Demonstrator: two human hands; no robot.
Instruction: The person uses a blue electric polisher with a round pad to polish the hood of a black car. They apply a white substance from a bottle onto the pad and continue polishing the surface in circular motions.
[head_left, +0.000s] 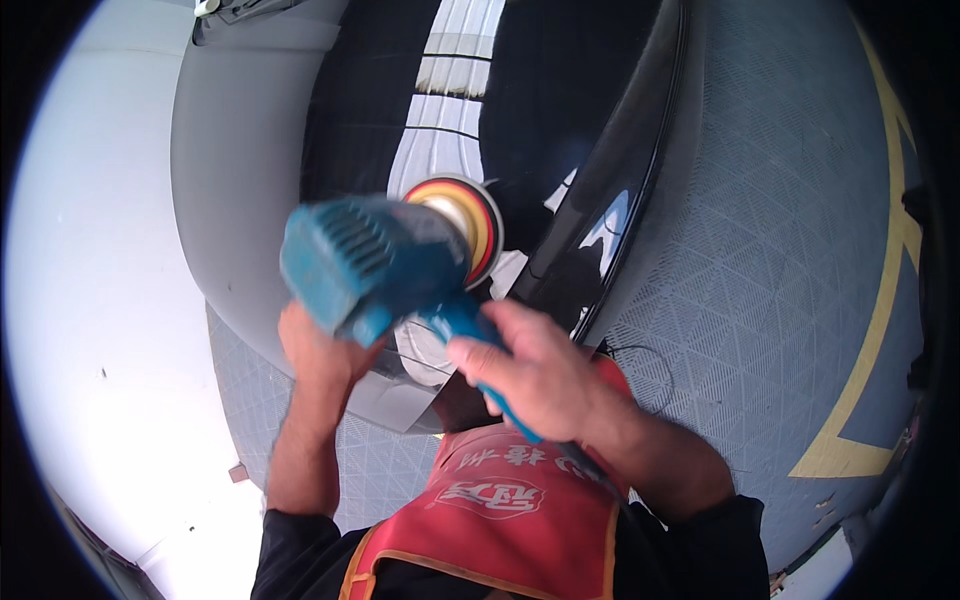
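A teal power polisher (375, 255) tilts over a glossy black car body panel (352, 97). Its round pad (457, 217), with yellow, red and black rings around a pale middle, faces the panel; whether it touches is hard to tell. My right hand (532, 367) wraps the polisher's rear handle (469, 322), thumb on top. Under the motor housing, my left hand (322, 345) grips the front of the tool, its fingers largely hidden by the housing. A dark power cord (592, 465) leaves the handle's end and passes over my red apron (495, 517).
A seam and curved edge (645, 195) bound the panel on the right. Beyond lies a grey patterned floor (750, 247) with a yellow painted line (877, 322). A thin cable (667, 375) loops over the floor near my right forearm. At left stands a white surface (97, 262).
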